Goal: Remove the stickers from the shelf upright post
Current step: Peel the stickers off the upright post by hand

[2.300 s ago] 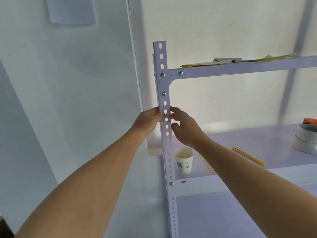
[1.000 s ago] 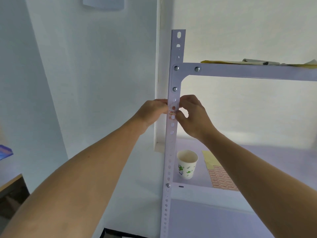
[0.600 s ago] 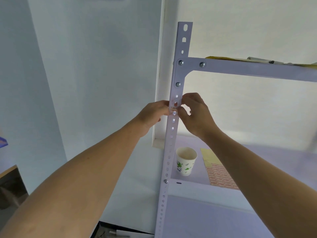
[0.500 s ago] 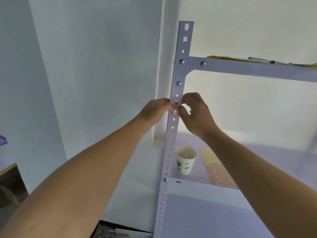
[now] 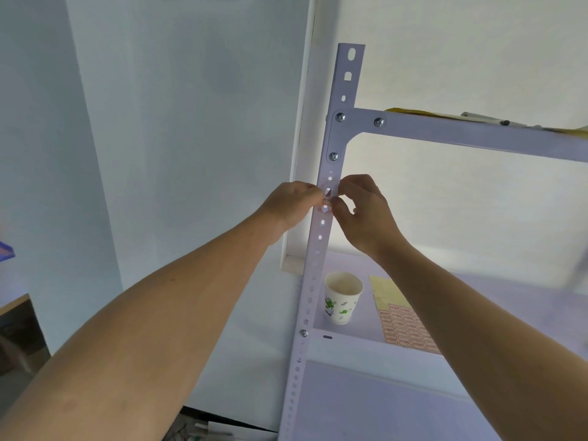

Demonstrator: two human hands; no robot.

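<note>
Upright post, frame centre, small reddish sticker on its face. Left grip curled round post's left edge; right grip pinching sticker. Paper cup below on shelf

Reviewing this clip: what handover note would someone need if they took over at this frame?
Left hand: grips the upright post at its left edge, below the bracket bolts.
Right hand: thumb and forefinger pinch a small reddish sticker on the post's front.
Paper cup and sticker sheet lie on the shelf below.
Done: no other sticker shows on the post.
Left: peel this one free, probably then check the hidden faces.
</note>
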